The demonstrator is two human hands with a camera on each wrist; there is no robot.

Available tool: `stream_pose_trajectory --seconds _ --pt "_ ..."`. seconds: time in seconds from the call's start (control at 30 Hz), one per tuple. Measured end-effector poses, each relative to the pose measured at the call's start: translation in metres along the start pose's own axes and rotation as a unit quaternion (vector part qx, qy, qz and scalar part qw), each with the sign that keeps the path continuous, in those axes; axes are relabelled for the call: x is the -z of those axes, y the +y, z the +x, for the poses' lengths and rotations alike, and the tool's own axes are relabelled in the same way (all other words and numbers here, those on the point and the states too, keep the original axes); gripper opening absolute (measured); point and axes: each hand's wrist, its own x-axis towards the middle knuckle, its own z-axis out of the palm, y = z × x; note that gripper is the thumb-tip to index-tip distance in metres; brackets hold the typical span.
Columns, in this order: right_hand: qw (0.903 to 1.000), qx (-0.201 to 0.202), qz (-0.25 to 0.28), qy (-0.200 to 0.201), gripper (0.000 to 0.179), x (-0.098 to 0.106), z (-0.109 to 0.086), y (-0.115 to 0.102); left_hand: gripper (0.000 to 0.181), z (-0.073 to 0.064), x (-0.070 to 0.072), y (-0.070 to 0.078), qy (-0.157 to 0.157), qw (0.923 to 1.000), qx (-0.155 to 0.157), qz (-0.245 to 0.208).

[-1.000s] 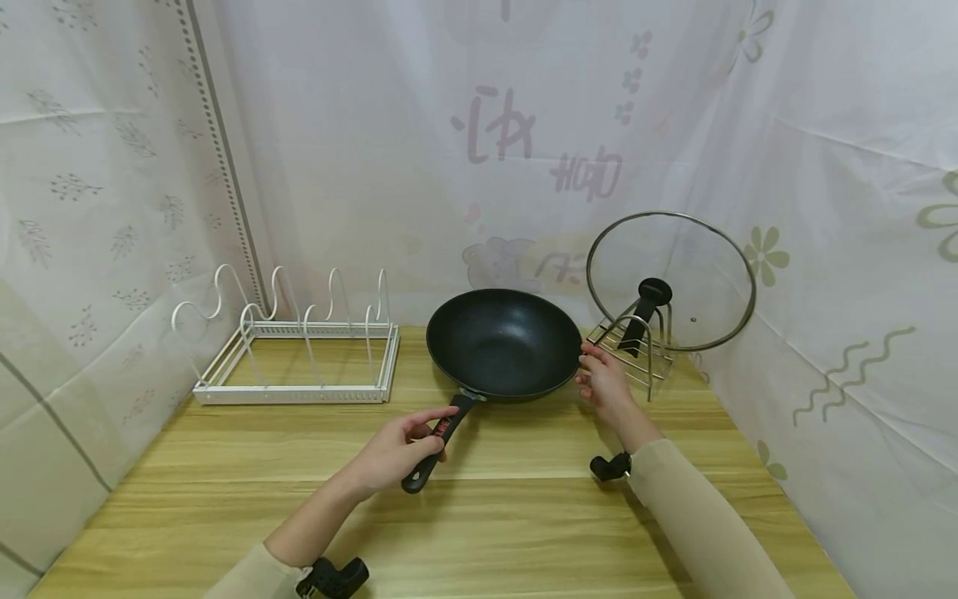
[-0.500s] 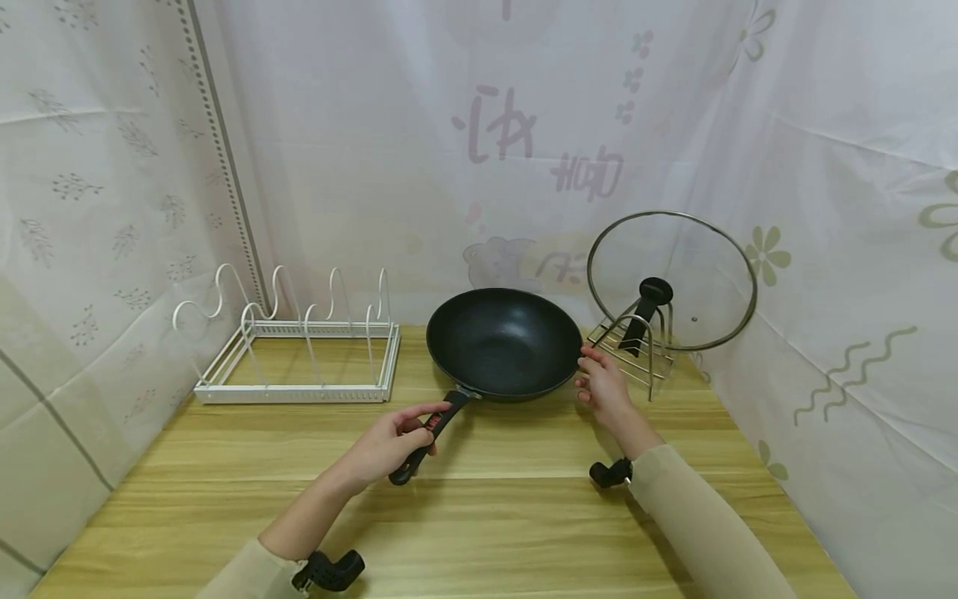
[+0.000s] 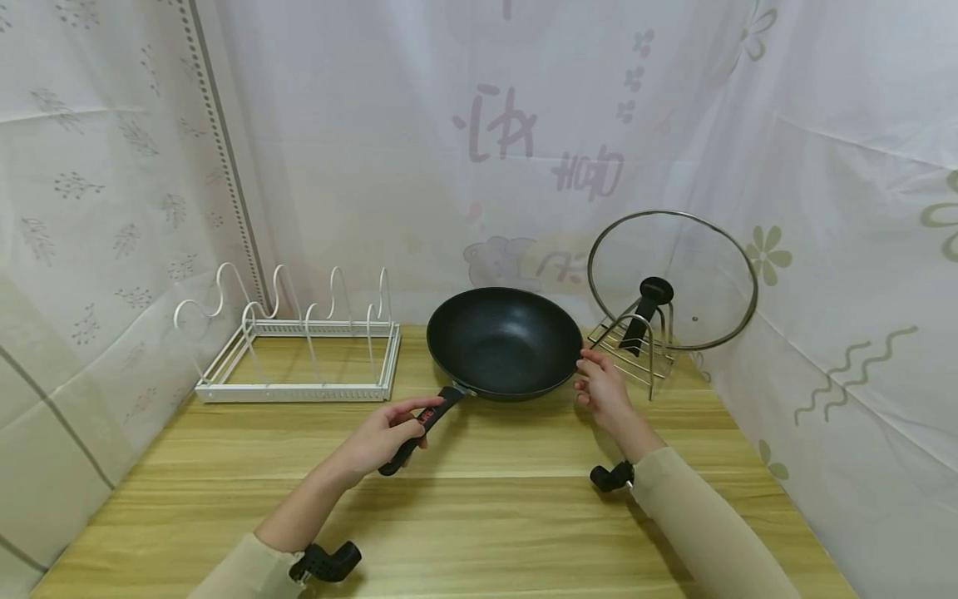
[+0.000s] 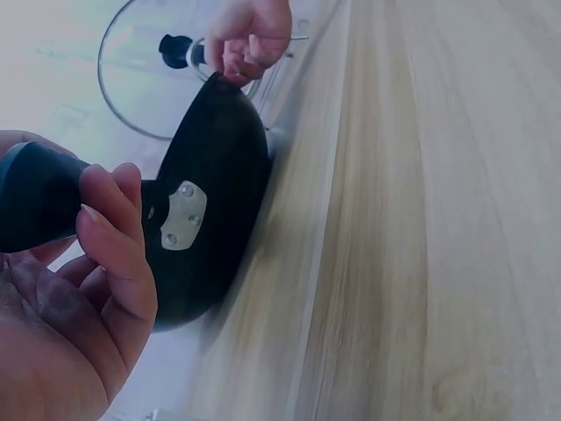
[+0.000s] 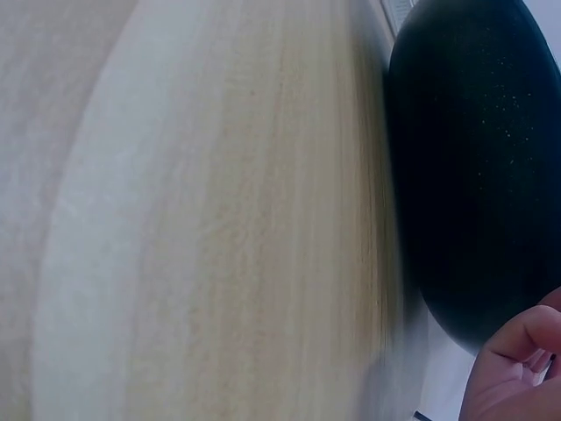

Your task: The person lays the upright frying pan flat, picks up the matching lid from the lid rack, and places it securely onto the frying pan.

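A black wok [image 3: 505, 341] stands upright in the middle of the wooden table, its bowl facing up. My left hand [image 3: 377, 445] grips its black handle [image 3: 437, 411], which points toward the front left. In the left wrist view, a riveted metal bracket [image 4: 184, 217] joins handle and bowl, and the left fingers [image 4: 118, 237] curl around the grip. At the right rim, my right hand [image 3: 604, 391] pinches the edge between thumb and fingers. The right wrist view has the wok's dark outer side [image 5: 473, 175] right beside that hand.
Left of the wok stands a white rack [image 3: 295, 391] with several wire dividers. Behind the right hand, a glass lid [image 3: 703, 274] with a black knob leans upright in a small metal wire stand [image 3: 647, 353]. Patterned curtains [image 3: 359, 166] enclose the table [image 3: 486, 524] at the back and sides.
The wok's handle has swung to the left, the left hand moving with it. The bowl has turned in place, and the right hand stays at the rim.
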Motion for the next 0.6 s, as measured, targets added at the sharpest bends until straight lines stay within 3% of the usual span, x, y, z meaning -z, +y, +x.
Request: stream_pose_trajectory --seconds 0.6 --pt "1.0 0.0 0.003 0.002 0.031 -0.004 -0.011 -0.001 0.053 -0.001 0.015 0.0 -0.004 0.9995 0.009 -0.03"
